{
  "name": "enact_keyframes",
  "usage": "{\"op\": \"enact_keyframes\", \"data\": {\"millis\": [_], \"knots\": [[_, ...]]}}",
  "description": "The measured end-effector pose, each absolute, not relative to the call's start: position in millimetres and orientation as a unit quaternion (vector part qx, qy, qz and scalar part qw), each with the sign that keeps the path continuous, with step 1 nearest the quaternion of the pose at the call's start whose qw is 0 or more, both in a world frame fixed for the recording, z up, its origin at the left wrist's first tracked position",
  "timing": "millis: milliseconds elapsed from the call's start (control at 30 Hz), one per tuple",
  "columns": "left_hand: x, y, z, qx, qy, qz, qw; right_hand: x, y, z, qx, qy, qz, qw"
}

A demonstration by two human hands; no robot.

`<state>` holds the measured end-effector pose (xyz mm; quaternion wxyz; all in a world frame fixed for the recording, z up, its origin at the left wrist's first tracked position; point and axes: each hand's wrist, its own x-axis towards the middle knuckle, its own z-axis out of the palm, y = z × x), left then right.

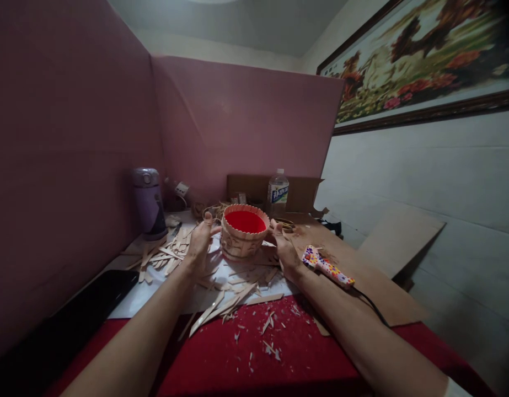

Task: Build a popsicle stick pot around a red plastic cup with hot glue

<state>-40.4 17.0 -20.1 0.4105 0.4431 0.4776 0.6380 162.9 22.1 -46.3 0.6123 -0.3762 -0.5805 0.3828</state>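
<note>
A round pot clad in pale wooden strips, with a scalloped rim and a bright red inside, is held upright between my two hands over the white sheet. My left hand grips its left side, thumb up and fingertips at the wall. On the opposite side, my right hand has its thumb near the rim and its fingers partly hidden behind the pot. Loose wooden craft sticks lie in a heap beside my left hand. Cut strips and splinters are scattered below the pot.
A flower-patterned glue gun with a black cord lies on cardboard at right. A purple flask and a dark phone-like slab are at left. Behind stand a labelled plastic bottle and scissors. Red cloth covers the front.
</note>
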Motion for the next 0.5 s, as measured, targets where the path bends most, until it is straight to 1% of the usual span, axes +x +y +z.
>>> {"op": "enact_keyframes", "data": {"millis": [67,167,267,500], "knots": [[-41.7,18.6,-21.6,0.427,0.497,0.623,0.427,162.5,24.2,-49.5,-0.412,-0.544,0.414,0.603],[-41.7,21.5,-25.2,0.425,0.511,0.637,0.39,163.2,26.9,-53.2,-0.431,-0.533,0.412,0.601],[-42.2,26.0,-29.1,0.424,0.52,0.652,0.353,163.7,26.7,-53.3,-0.421,-0.544,0.411,0.598],[-43.4,30.0,-33.6,0.444,0.541,0.64,0.318,160.4,18.6,-50.0,-0.377,-0.584,0.43,0.576]]}}
